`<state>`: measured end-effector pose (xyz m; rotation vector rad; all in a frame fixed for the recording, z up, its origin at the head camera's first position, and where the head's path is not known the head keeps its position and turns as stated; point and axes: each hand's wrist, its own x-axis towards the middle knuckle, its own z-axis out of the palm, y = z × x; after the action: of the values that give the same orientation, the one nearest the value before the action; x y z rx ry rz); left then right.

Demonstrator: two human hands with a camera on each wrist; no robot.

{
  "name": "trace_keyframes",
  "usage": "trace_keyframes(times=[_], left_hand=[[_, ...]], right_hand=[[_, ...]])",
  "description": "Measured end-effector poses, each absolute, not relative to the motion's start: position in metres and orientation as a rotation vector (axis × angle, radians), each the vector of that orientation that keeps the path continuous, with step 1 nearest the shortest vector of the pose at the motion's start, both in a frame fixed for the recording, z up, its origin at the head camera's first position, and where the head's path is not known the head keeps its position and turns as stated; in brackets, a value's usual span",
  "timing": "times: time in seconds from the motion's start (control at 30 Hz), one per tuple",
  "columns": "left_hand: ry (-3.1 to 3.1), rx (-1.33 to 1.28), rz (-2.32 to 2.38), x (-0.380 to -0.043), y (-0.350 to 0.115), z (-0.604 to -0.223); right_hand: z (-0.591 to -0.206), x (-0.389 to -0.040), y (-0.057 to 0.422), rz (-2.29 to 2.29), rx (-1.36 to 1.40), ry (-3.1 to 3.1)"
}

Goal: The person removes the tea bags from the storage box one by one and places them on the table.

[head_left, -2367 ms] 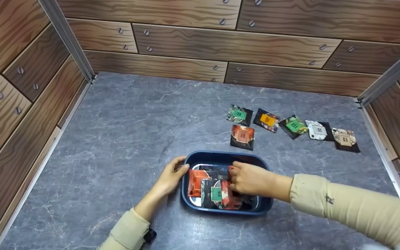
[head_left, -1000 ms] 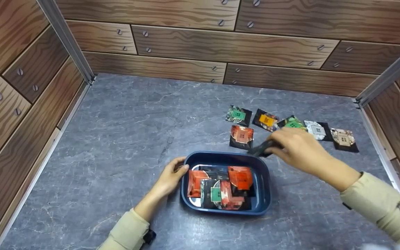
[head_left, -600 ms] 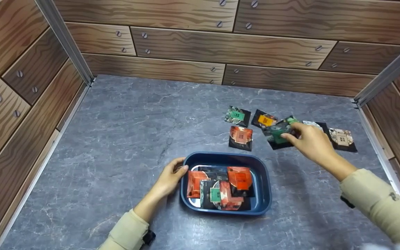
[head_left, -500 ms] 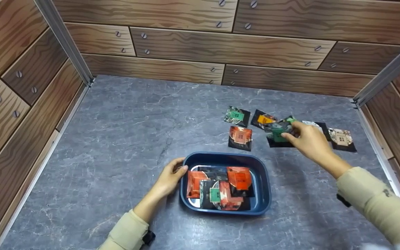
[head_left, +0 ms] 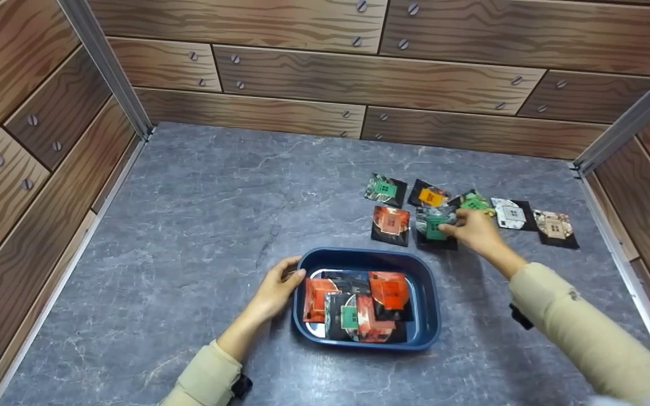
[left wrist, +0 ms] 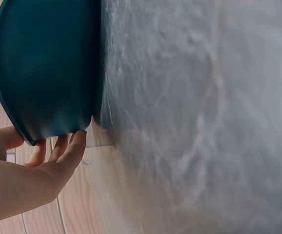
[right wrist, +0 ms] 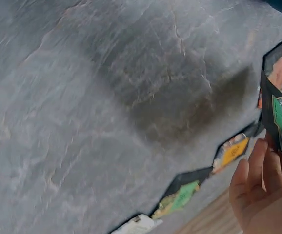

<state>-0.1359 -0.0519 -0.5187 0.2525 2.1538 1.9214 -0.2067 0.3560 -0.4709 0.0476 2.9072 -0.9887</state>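
Your right hand (head_left: 474, 228), the nearer one, pinches the green packet (head_left: 433, 225) by its right side, just right of the red packet (head_left: 391, 224), toward the counter's (head_left: 206, 225) far edge from the tub (head_left: 367, 259) your left hand (head_left: 274, 290) grips.

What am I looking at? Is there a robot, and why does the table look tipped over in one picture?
There's no robot, just a person with two bare hands. The widest picture comes from a camera worn on the head, looking down. The other two come from cameras on the wrists, which tilt with the arms, so the table looks tipped. The left hand holds the end of a blue box. The right hand pinches a green-labelled packet. Six other packets lie on the table, and some more, several of them red, lie in the box. I can't tell what's inside the packets.
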Motion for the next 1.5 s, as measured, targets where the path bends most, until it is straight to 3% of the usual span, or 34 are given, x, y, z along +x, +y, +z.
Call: trace_keyframes(times=[0.53,1.0,1.5], left_hand=[[2.122,0.242,1.945,-0.135,-0.052,-0.520],[2.145,0.231,1.908,-0.135,-0.052,-0.520],[2.144,0.245,1.917,-0.136,-0.052,-0.521]], right_hand=[[-0.494,-0.212,0.364,-0.748,0.337,2.823],[-0.494,-0.211,0.365,-0.627,0.349,2.855],[-0.457,-0.210,0.353,-0.834,0.146,3.115]])
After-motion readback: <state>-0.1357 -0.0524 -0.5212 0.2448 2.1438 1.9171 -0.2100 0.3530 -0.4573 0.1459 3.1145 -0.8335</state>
